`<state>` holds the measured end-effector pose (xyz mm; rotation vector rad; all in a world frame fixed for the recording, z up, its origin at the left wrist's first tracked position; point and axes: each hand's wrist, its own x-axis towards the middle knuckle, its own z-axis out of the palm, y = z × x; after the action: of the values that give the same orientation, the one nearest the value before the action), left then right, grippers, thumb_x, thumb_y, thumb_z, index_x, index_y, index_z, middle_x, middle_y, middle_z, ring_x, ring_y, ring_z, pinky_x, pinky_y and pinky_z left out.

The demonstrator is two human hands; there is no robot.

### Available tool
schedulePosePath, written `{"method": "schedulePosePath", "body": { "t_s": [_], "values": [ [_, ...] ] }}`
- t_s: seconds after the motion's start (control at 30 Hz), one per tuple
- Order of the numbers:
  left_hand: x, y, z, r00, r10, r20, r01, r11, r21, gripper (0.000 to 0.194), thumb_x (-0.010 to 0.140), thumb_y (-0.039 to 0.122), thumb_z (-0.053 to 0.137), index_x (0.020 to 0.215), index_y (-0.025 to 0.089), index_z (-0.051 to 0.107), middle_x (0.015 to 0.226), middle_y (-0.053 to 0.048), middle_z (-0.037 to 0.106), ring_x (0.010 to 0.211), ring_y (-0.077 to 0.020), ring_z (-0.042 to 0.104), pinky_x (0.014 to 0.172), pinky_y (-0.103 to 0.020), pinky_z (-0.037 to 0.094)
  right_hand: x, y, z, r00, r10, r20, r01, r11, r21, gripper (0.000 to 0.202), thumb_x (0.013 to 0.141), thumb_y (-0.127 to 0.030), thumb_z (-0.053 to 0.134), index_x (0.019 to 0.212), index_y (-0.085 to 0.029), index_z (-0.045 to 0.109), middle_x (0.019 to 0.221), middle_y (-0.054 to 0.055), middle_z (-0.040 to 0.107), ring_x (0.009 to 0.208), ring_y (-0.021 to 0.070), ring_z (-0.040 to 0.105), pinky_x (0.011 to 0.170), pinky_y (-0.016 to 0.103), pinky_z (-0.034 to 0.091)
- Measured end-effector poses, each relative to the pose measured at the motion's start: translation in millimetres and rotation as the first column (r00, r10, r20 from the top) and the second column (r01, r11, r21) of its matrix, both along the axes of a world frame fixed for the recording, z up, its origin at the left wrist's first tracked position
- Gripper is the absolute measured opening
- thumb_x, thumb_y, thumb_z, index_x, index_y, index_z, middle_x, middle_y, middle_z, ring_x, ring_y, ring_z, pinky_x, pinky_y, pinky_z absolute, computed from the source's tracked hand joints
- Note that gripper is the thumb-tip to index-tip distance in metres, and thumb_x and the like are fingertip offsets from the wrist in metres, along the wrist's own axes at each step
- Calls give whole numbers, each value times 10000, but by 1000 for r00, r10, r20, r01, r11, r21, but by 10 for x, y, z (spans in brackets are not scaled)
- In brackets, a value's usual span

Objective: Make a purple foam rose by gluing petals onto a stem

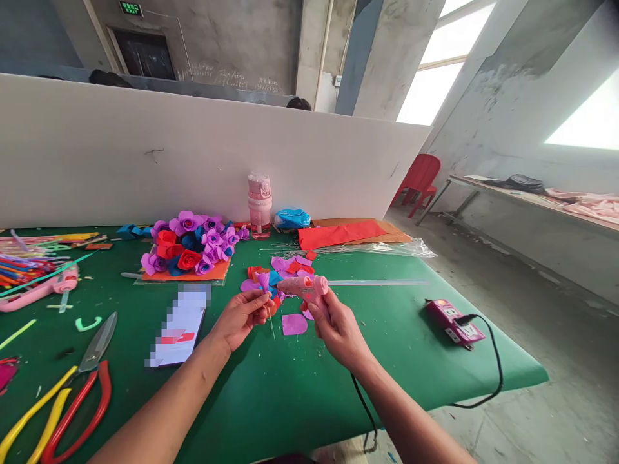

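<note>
Between the fingers of my left hand (243, 317) is a small purple paper flower (264, 282) on a thin wire stem that points down. My right hand (339, 327) is wrapped round the handle of a pink hot glue gun (304, 287). Its nozzle points left, close by the flower; whether the two touch I cannot tell. A long clear glue stick (377, 282) sticks out of the gun's back end to the right. Behind and under the hands lie loose purple, red and blue petals (293, 264), and one purple petal (294, 324) lies apart on the green table.
Finished flowers (193, 241) are heaped at the back left. A phone (181, 325), scissors (99, 345), pliers-like red handles and a second pink glue gun (53, 287) lie leftward. A pink bottle (260, 206) stands by the white partition (193, 148). A power strip (454, 322) with a cable lies right.
</note>
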<state>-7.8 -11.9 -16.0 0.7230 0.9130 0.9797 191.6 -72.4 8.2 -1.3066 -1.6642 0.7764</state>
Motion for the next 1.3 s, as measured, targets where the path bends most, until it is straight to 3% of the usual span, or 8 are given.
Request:
{"method": "schedulePosePath", "body": {
  "t_s": [0.3,0.53,0.73,0.97,1.3],
  "values": [
    [1,-17,33,1000,12,-1,-12,1000,-13,248,585,251,832,710,123,662,581,-3,636,453,-53,511,450,-175,425,-12,-8,17,999,14,-46,-14,1000,-12,364,927,-350,403,1241,-169,433,875,60,673,534,118,574,478,204,415],
    [5,-28,53,1000,-5,-10,5,1000,9,233,609,264,817,709,123,661,558,4,624,441,-51,499,439,-174,407,-28,-10,4,1000,17,25,-17,1000,1,335,924,-341,398,1187,-151,479,691,0,600,465,95,461,458,195,372],
    [7,-14,38,999,32,-18,-32,1000,-1,231,607,262,817,715,131,660,579,1,642,442,-52,502,433,-175,407,-7,-39,34,994,-14,107,8,998,58,358,920,-317,399,1239,-161,449,724,13,615,506,110,477,484,207,373],
    [13,-17,44,999,36,-34,-36,999,4,265,578,276,832,717,128,662,568,3,642,435,-52,496,432,-175,401,-26,-45,30,982,-36,188,17,995,99,306,914,-302,402,1167,-155,491,683,2,576,547,128,487,486,213,325],
    [19,-30,63,998,9,-54,-8,1000,11,258,594,290,822,711,124,663,575,-2,644,445,-49,494,446,-175,404,-39,-43,53,982,-38,183,18,994,112,365,913,-285,400,1244,-148,463,727,16,609,585,141,537,542,220,393]
  ]
}}
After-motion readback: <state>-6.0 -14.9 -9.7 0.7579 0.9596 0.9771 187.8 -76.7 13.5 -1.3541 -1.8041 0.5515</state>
